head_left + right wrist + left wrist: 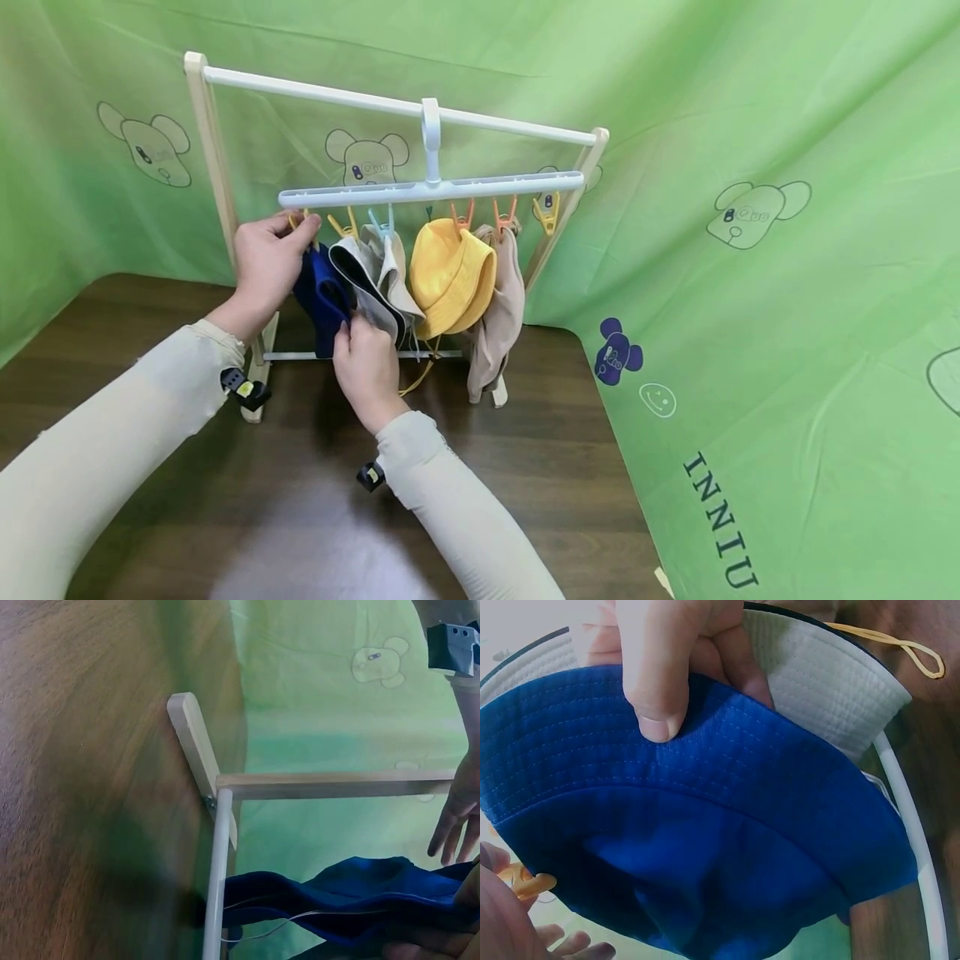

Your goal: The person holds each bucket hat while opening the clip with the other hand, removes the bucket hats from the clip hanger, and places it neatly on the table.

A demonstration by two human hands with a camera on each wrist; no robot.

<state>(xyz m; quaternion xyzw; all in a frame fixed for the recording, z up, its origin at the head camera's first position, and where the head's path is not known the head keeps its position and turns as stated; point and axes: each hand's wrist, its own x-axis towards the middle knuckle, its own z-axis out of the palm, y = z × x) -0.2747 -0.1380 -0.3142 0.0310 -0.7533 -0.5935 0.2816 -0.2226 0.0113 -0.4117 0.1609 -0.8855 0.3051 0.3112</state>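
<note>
A dark blue bucket hat [318, 296] hangs near the left end of the pale hanger [360, 195]. My left hand [268, 260] pinches a yellow clothespin [532, 885] beside the hat's crown. Lower down, my right hand [367, 367] grips the hat's brim, its thumb lying across the stitched edge in the left wrist view. Just right of it hang a grey-white hat [367, 292] on yellow and blue clothespins, and a yellow bucket hat [450, 283] on an orange one. Whether the yellow clothespin bites the blue fabric is hard to see.
The hanger hooks over a white rail [315, 89] on a wooden rack [217, 150]. A beige cloth item [506, 308] hangs at right, near a yellow clothespin [547, 217]. Under the rack is a brown wooden tabletop [300, 500]; green printed curtain [750, 317] surrounds it.
</note>
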